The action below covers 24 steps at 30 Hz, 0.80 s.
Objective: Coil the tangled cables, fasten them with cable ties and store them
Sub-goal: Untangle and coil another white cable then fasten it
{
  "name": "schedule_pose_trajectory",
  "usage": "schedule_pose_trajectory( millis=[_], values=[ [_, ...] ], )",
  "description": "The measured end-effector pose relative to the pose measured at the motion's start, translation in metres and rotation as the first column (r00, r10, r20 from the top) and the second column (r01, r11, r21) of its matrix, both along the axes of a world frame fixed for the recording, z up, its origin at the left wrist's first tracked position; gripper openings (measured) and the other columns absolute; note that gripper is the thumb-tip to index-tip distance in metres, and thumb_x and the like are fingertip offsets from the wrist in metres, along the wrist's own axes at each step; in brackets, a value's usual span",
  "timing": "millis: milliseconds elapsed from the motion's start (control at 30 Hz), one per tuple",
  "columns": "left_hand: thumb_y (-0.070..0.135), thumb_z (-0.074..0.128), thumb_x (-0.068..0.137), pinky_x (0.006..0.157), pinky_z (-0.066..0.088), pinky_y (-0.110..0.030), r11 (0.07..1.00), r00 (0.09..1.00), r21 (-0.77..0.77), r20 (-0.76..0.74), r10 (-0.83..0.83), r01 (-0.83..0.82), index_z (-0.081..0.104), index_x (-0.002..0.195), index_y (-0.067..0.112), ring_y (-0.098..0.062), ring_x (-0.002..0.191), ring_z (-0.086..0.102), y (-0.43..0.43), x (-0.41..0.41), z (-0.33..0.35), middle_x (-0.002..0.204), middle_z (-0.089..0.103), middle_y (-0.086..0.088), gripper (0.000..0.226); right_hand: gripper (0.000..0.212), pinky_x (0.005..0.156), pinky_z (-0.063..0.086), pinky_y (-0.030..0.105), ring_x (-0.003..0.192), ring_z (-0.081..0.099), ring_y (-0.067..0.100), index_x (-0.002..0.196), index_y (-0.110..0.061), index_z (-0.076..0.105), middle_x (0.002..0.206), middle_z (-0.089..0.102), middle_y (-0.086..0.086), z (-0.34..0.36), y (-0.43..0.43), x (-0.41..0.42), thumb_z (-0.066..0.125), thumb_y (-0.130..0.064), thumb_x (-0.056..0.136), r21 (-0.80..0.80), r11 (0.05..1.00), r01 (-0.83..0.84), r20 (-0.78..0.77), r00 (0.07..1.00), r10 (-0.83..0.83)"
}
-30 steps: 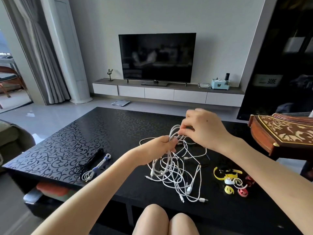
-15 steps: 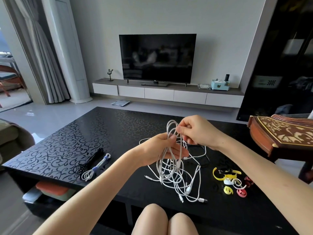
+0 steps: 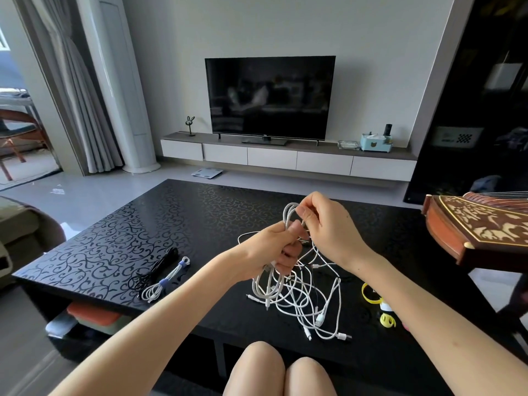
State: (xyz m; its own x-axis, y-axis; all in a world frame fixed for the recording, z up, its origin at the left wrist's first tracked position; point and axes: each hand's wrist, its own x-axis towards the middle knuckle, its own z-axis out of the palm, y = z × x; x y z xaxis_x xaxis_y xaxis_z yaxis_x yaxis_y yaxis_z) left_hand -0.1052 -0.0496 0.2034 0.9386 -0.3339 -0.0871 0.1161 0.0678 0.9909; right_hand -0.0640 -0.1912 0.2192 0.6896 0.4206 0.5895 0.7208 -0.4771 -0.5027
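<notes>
Both hands [image 3: 274,247] [image 3: 328,227] grip tangled white cables [image 3: 300,292].

black scroll-patterned table [image 3: 114,252]: black coil [image 3: 160,265] and white coil [image 3: 165,281] side by side at lower left, tangled white cables [image 3: 308,295] lower centre, yellow ties [image 3: 371,295] lower right

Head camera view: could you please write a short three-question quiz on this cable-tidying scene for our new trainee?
1. True or false: the black bundle and the white bundle lie on the table, left of the white tangle.
2. The left hand grips: A a yellow tie; B loops of the white tangle; C the black bundle?
3. What colour are the ties on the white bundle?
Key: 1 true; 2 B; 3 blue.
</notes>
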Motion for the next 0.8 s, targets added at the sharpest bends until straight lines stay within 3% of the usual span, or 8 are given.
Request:
schedule_pose_trajectory(
  millis=[133, 300, 367, 467, 533, 667, 733, 800],
  values=[
    [0.036, 0.031, 0.103, 0.039, 0.027, -0.016, 0.996, 0.998, 0.049, -0.007, -0.070, 0.070, 0.042, 0.074, 0.014, -0.005, 0.041, 0.026, 0.002, 0.000, 0.002, 0.054, 0.031, 0.007, 0.038, 0.013, 0.057, 0.033, 0.015, 0.058, 0.049, 0.002, 0.095, -0.010, 0.056, 0.063, 0.050, -0.015, -0.003, -0.003, 0.001, 0.051, -0.022, 0.097, -0.030, 0.999, 0.021, 0.067, 0.998, -0.018],
    [0.031, 0.031, 0.103, 0.042, 0.031, -0.018, 0.996, 0.996, 0.013, -0.013, -0.093, 0.094, 0.036, 0.067, 0.015, -0.006, 0.040, 0.027, 0.001, -0.005, -0.003, 0.052, 0.030, 0.006, 0.039, 0.030, 0.061, 0.042, 0.022, 0.057, 0.052, 0.006, 0.122, -0.019, 0.048, 0.063, 0.053, -0.007, -0.007, -0.009, -0.001, 0.052, -0.033, 0.095, -0.006, 1.000, -0.013, -0.092, 0.996, 0.012],
    [0.028, 0.030, 0.103, 0.046, 0.033, -0.020, 0.992, 0.992, 0.010, -0.010, -0.124, 0.124, 0.037, 0.067, 0.015, -0.007, 0.041, 0.029, 0.000, -0.006, -0.005, 0.052, 0.030, 0.005, 0.039, 0.031, 0.058, 0.046, 0.025, 0.058, 0.055, 0.011, 0.115, -0.016, 0.058, 0.064, 0.059, -0.004, -0.008, -0.015, -0.004, 0.047, -0.038, 0.096, -0.011, 0.997, -0.082, -0.252, 0.965, 0.077],
    [0.026, 0.032, 0.103, 0.044, 0.032, -0.020, 0.989, 0.990, 0.055, 0.005, -0.140, 0.139, 0.037, 0.070, 0.013, -0.006, 0.040, 0.029, -0.002, -0.008, -0.011, 0.053, 0.032, 0.005, 0.036, 0.027, 0.042, 0.035, 0.017, 0.044, 0.043, 0.005, 0.099, -0.006, 0.063, 0.051, 0.049, -0.009, -0.012, -0.022, -0.007, 0.045, -0.027, 0.100, 0.278, 0.942, -0.187, -0.561, 0.764, 0.317],
    [0.027, 0.035, 0.103, 0.041, 0.028, -0.018, 0.977, 0.995, 0.194, 0.020, -0.098, 0.092, 0.039, 0.073, 0.014, -0.006, 0.040, 0.028, -0.007, -0.009, -0.020, 0.053, 0.033, 0.007, 0.033, 0.028, 0.043, 0.034, 0.015, 0.045, 0.042, 0.004, 0.096, -0.008, 0.062, 0.051, 0.049, -0.010, -0.016, -0.027, -0.012, 0.047, -0.032, 0.098, 0.308, 0.932, -0.191, -0.602, 0.719, 0.346],
    [0.022, 0.036, 0.100, 0.043, 0.030, -0.021, 0.765, 0.951, 0.625, 0.305, -0.058, -0.154, 0.049, 0.069, 0.042, -0.003, 0.042, 0.032, -0.022, -0.012, -0.043, 0.048, 0.040, 0.015, 0.039, 0.035, 0.052, 0.036, 0.013, 0.052, 0.045, 0.000, 0.086, -0.018, 0.066, 0.056, 0.049, -0.012, -0.035, -0.024, -0.018, 0.058, -0.052, 0.085, -0.034, 0.995, -0.090, -0.364, 0.929, 0.072],
    [0.028, 0.038, 0.100, 0.049, 0.033, -0.021, 0.770, 0.930, 0.608, 0.364, -0.058, -0.191, 0.051, 0.077, 0.044, -0.001, 0.046, 0.035, -0.025, -0.014, -0.051, 0.053, 0.046, 0.016, 0.031, 0.025, 0.046, 0.034, 0.013, 0.046, 0.043, 0.002, 0.081, -0.014, 0.064, 0.054, 0.050, -0.009, -0.045, -0.024, -0.021, 0.059, -0.036, 0.091, 0.136, 0.988, -0.069, -0.452, 0.883, 0.124],
    [0.038, 0.036, 0.101, 0.048, 0.031, -0.017, 0.907, 0.963, 0.409, 0.270, -0.013, -0.103, 0.058, 0.084, 0.033, -0.001, 0.047, 0.034, -0.028, -0.016, -0.056, 0.054, 0.047, 0.016, 0.028, 0.021, 0.041, 0.032, 0.015, 0.042, 0.042, 0.004, 0.079, -0.009, 0.063, 0.051, 0.051, -0.007, -0.056, -0.028, -0.024, 0.057, -0.022, 0.094, 0.399, 0.917, -0.023, -0.597, 0.752, 0.278]
  ],
)
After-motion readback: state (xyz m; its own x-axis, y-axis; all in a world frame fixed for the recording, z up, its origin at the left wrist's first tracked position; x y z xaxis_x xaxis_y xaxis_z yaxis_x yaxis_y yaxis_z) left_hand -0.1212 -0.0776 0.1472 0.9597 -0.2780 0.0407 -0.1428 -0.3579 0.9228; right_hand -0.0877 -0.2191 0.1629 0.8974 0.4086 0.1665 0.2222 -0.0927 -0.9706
